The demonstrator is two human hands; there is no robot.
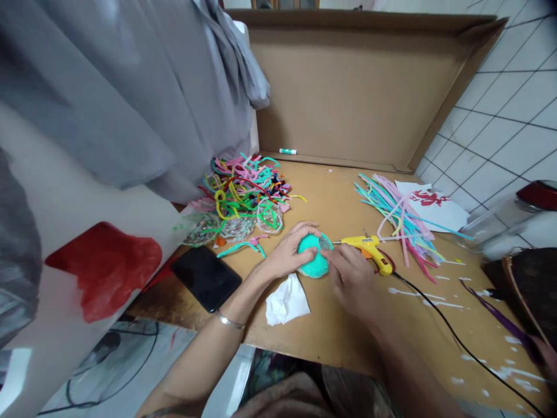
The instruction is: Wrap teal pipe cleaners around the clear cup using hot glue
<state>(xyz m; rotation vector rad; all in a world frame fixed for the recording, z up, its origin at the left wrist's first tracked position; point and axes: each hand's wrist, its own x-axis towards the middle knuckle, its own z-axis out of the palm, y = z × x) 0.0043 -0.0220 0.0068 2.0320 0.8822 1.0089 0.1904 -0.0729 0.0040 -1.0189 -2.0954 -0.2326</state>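
Observation:
A round turquoise disc (314,266), which looks wound from fuzzy pipe cleaner, has a small greyish see-through patch near its upper right. My left hand (289,251) grips it from the left, thumb on top and fingers round the far edge. At the disc's right side, my right hand (351,277) is closed in a pinch against it; what lies between those fingertips is hidden. Just beyond my right hand lies a yellow glue gun (361,242), its nozzle pointing at the disc. A crumpled white tissue (288,301) rests below the disc.
A tangled heap of coloured pipe cleaners (243,191) lies at left, near a black phone (206,278). Straight pipe cleaners (402,215) and a clear bottle (496,217) are at right. The gun's black cord (452,332) crosses the table. A cardboard panel (348,93) stands behind.

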